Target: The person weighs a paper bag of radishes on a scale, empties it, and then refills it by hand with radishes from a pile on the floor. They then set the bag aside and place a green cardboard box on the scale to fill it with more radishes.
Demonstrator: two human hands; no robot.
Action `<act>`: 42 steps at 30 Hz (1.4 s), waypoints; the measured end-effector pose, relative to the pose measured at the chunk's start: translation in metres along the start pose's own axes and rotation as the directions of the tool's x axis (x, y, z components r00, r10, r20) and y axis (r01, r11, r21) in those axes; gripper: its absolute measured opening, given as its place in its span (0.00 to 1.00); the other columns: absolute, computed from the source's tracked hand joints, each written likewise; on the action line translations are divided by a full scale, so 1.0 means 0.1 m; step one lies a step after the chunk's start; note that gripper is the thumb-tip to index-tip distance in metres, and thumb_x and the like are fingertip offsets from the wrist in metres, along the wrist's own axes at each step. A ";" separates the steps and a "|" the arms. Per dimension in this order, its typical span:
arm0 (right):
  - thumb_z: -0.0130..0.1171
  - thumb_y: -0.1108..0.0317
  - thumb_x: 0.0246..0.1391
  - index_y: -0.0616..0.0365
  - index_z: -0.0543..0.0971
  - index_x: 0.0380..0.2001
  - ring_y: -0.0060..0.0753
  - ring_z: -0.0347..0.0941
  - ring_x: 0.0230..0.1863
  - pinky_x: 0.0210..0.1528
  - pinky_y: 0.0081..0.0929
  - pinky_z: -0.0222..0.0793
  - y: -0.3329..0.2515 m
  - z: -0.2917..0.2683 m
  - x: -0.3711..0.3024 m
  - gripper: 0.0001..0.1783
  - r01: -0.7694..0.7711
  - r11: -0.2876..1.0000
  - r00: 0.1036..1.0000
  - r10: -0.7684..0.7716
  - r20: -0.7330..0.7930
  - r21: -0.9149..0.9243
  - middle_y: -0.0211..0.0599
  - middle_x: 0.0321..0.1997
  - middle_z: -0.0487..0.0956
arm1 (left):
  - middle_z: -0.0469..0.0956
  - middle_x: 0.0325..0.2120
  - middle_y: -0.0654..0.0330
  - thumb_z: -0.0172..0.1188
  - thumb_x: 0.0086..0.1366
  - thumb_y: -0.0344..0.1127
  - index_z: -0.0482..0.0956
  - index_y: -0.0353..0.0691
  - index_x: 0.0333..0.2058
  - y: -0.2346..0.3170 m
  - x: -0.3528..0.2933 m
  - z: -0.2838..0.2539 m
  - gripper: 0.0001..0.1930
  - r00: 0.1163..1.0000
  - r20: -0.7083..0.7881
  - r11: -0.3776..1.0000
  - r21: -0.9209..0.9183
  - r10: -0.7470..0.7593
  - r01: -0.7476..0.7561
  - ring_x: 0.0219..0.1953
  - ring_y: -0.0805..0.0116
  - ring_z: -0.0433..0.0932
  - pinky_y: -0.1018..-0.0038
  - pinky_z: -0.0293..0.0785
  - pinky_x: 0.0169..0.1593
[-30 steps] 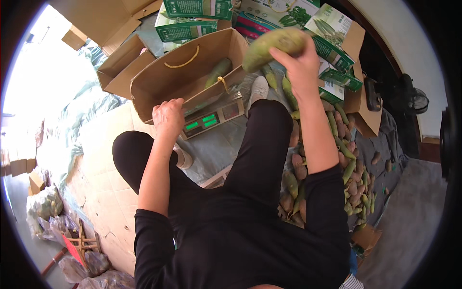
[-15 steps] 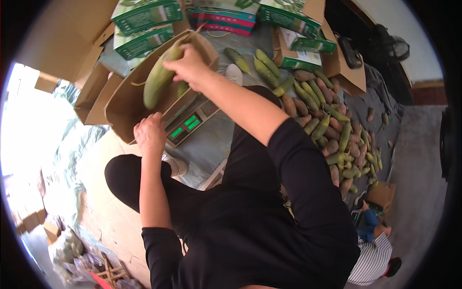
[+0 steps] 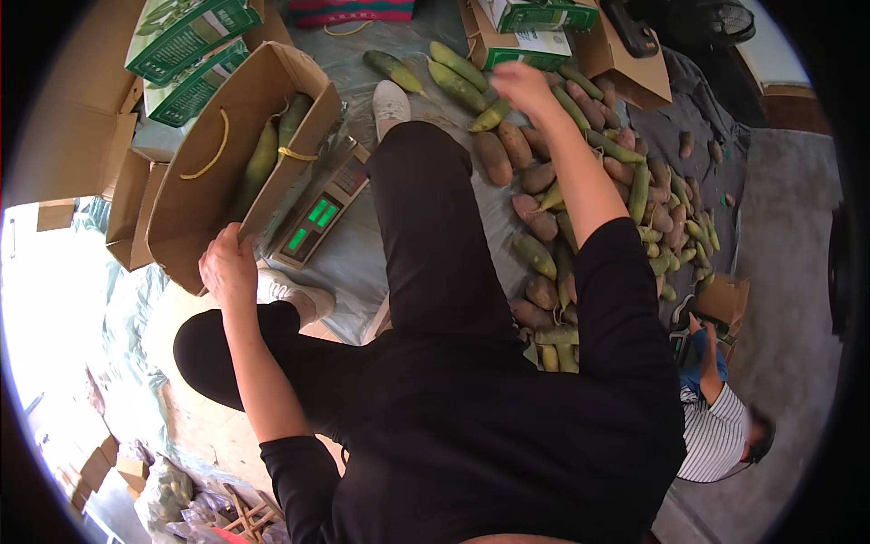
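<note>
My left hand (image 3: 228,267) grips the near rim of an open cardboard box (image 3: 186,218), which has yellow cord handles. Inside the box lie a long green radish (image 3: 260,168) and a darker green one (image 3: 293,118) beside it. The box rests on or against a scale (image 3: 322,204) with a lit green display. My right hand (image 3: 521,86) is smeared by motion over the left edge of the vegetable pile, close to a green radish (image 3: 490,116). Whether its fingers touch anything cannot be made out.
Green radishes and brownish-pink roots (image 3: 535,213) spread on the right. Green printed boxes (image 3: 195,77) stand at the far left, and more boxes (image 3: 535,50) at the far middle. A co-worker in a striped shirt (image 3: 716,435) sits at the lower right.
The large green radish that my right hand held over the box is now inside it. My right hand has moved right to the pile, empty of that radish. My left hand stays on the rim.
</note>
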State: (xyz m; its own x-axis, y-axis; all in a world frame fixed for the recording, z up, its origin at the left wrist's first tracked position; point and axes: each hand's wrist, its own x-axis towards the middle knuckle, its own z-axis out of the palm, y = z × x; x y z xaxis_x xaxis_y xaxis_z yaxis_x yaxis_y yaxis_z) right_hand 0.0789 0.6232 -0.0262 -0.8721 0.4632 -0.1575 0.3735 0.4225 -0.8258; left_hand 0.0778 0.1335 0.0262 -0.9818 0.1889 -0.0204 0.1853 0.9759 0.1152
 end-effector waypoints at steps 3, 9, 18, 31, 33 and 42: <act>0.63 0.64 0.41 0.62 0.78 0.37 0.42 0.75 0.41 0.43 0.32 0.70 1.38 -0.31 -0.27 0.19 -0.147 0.969 0.988 0.136 -0.071 -0.198 0.47 0.36 0.79 | 0.78 0.33 0.58 0.59 0.55 0.35 0.76 0.43 0.37 0.05 0.04 -0.04 0.11 0.999 0.039 1.000 -0.009 -0.028 0.028 0.39 0.58 0.75 0.63 0.68 0.45; 0.58 0.57 0.49 0.63 0.77 0.29 0.42 0.74 0.28 0.33 0.41 0.70 3.00 -0.54 -1.26 0.17 -0.613 0.759 0.790 0.580 -0.199 -0.219 0.43 0.24 0.76 | 0.78 0.33 0.55 0.57 0.56 0.34 0.76 0.41 0.36 0.08 0.08 0.02 0.09 0.998 0.049 0.998 -0.061 -0.032 0.035 0.38 0.54 0.75 0.62 0.69 0.43; 0.59 0.46 0.47 0.57 0.74 0.32 0.35 0.74 0.29 0.32 0.42 0.68 2.66 0.26 -1.75 0.23 -0.882 0.349 0.362 0.932 -0.020 0.315 0.33 0.30 0.77 | 0.78 0.31 0.53 0.57 0.54 0.32 0.75 0.39 0.35 0.03 0.02 -0.03 0.09 0.997 0.035 0.994 -0.085 -0.067 0.070 0.37 0.53 0.76 0.63 0.69 0.42; 0.49 0.71 0.48 0.61 0.78 0.28 0.41 0.76 0.34 0.34 0.33 0.69 2.68 -0.17 -1.61 0.09 -0.574 0.809 0.734 0.439 -0.518 -0.128 0.41 0.29 0.79 | 0.78 0.32 0.56 0.58 0.54 0.32 0.76 0.41 0.35 0.09 0.07 -0.03 0.09 0.998 0.029 0.995 -0.082 -0.055 0.058 0.40 0.58 0.75 0.63 0.66 0.45; 0.50 0.71 0.50 0.59 0.78 0.28 0.37 0.76 0.32 0.31 0.32 0.69 2.70 -0.19 -1.51 0.07 -0.452 0.892 0.772 0.390 -0.503 -0.002 0.36 0.28 0.78 | 0.78 0.33 0.58 0.57 0.54 0.32 0.77 0.43 0.36 0.02 0.03 -0.01 0.09 0.998 0.015 0.996 -0.061 -0.060 0.061 0.40 0.59 0.75 0.63 0.67 0.45; 0.50 0.60 0.57 0.51 0.71 0.30 0.26 0.72 0.33 0.31 0.25 0.66 1.53 -0.97 -0.68 0.08 -0.049 0.797 0.785 0.404 -0.471 0.602 0.31 0.32 0.77 | 0.78 0.33 0.61 0.58 0.52 0.32 0.77 0.44 0.37 0.04 0.03 -0.03 0.11 1.000 0.015 0.999 -0.037 -0.017 0.017 0.40 0.62 0.75 0.65 0.66 0.46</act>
State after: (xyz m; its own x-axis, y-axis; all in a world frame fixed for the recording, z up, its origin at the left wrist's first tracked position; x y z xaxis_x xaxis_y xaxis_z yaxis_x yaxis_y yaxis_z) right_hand 0.2264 0.7319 -0.0887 -0.3848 0.9006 -0.2020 0.1499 -0.1550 -0.9765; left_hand 0.0754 0.1379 0.0301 -0.9840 0.1741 -0.0374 0.1667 0.9743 0.1514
